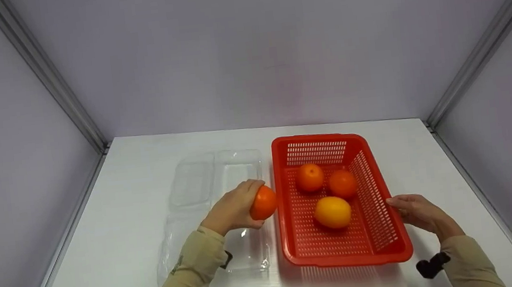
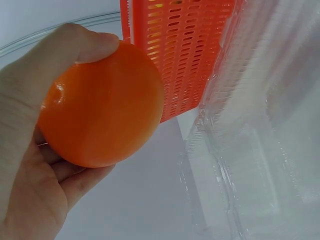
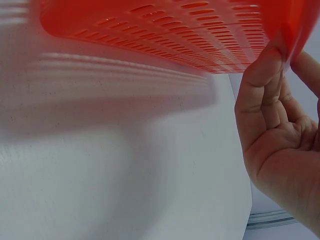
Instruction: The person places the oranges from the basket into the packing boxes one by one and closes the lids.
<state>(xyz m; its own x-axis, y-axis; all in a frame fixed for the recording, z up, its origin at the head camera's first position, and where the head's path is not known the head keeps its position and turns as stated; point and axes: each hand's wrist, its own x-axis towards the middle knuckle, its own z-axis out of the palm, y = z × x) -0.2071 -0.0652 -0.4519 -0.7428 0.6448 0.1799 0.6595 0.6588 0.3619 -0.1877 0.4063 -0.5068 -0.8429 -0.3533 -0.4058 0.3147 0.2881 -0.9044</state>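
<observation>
My left hand (image 2: 30, 165) cups an orange (image 2: 102, 107), thumb curled over its top and fingers wrapped under it. Just beyond the fruit, past my thumb tip, stands the slotted wall of a red basket (image 2: 185, 50). Off my fingertips lies a clear plastic clamshell tray (image 2: 250, 165) on the white table (image 2: 135, 200), its edge close against the basket wall.

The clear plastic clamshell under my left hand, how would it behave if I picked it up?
The clear clamshell looks thin and see-through, so probably light and floppy. It lies opened flat, so its halves would likely hinge and sag. Its glossy surface may feel slippery.
</observation>
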